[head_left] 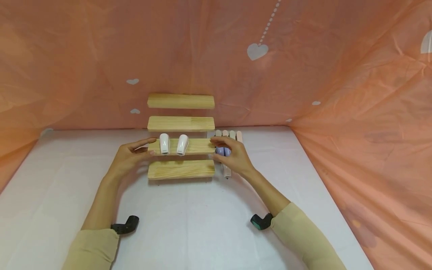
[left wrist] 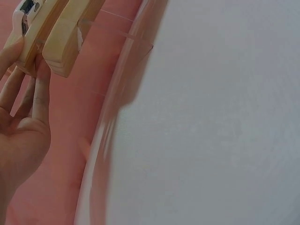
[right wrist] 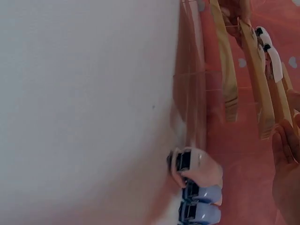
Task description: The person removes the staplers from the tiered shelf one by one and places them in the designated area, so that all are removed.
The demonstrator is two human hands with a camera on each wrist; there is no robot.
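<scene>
Two white staplers, a left one (head_left: 164,143) and a right one (head_left: 182,144), stand side by side on the second-lowest board (head_left: 202,146) of a stepped wooden rack. My left hand (head_left: 127,157) holds the left end of that board, thumb in front and fingers behind. At its other end is my right hand (head_left: 234,154), thumb and fingers either side of the board's end. In the left wrist view, my left fingers (left wrist: 41,93) reach under the board beside a stapler (left wrist: 24,18). Part of my right hand (right wrist: 287,180) is cut off in the right wrist view.
Beside the rack's right side lie purple staplers (right wrist: 208,212), a pale pink stapler (right wrist: 204,168) and several pastel ones (head_left: 239,136), partly behind my right hand. The rack's lowest board (head_left: 181,170) sits above a white tabletop (head_left: 189,225). A pink-orange curtain (head_left: 101,56) encloses the back and sides.
</scene>
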